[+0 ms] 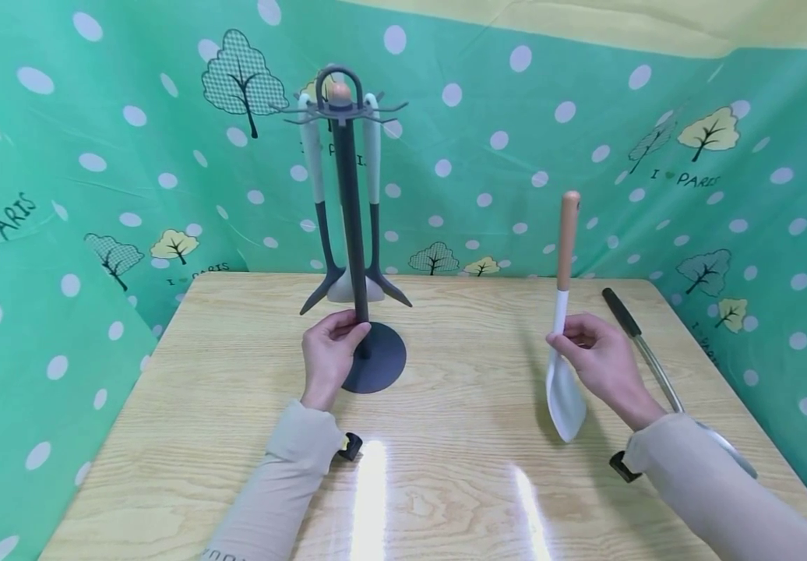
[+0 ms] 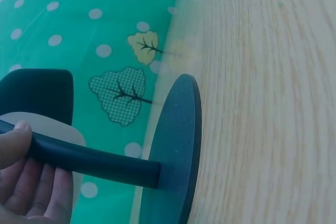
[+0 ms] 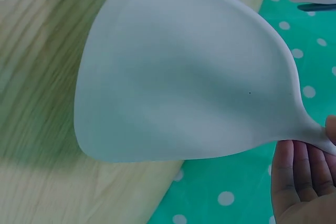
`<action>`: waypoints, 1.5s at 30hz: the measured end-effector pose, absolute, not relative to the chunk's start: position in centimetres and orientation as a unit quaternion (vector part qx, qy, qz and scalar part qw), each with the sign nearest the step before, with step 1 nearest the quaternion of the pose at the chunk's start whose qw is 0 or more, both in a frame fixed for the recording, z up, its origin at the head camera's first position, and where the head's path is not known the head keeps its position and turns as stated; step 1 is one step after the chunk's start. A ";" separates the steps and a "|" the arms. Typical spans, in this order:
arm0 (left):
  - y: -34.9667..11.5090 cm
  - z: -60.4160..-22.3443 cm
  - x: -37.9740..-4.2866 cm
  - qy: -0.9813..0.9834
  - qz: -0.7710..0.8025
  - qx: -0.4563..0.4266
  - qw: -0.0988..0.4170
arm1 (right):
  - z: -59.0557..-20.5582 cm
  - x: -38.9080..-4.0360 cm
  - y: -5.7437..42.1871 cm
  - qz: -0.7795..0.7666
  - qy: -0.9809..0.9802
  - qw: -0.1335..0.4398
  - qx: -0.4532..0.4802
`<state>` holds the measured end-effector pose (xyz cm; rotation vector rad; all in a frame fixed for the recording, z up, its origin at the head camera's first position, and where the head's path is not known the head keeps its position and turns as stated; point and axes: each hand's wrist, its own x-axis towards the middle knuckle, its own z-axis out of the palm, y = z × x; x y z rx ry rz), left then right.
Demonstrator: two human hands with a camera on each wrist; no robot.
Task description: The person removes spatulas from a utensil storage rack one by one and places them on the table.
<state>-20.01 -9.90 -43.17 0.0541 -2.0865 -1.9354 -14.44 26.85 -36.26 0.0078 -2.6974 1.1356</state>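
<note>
Head view: left of centre, the left hand [image 1: 331, 351] grips the rack [image 1: 352, 226] low on its post [image 1: 357, 265]; right of centre, the right hand [image 1: 598, 358] pinches the turner [image 1: 561, 308], handle up. The ladle [image 1: 657, 370] lies at right.

Left wrist view: that hand holds the post at lower left; a slack grip might let the rack tip if knocked.

Right wrist view: the blade [image 3: 184, 77] fills the centre, fingers [image 3: 304, 174] at lower right; held so low, the turner could twist under its handle's weight.
</note>
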 end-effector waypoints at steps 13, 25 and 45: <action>-9.9 -43.2 -20.1 -0.721 -0.677 0.006 0.150 | -36.8 -13.1 29.9 0.346 -0.934 0.083 -0.023; -10.3 -43.4 -20.1 -0.724 -0.671 0.008 0.159 | -37.1 -12.7 31.6 0.328 -0.943 0.040 -0.044; -9.9 -43.3 -20.1 -0.727 -0.668 0.012 0.158 | -37.5 -12.1 34.2 0.292 -0.955 -0.017 -0.044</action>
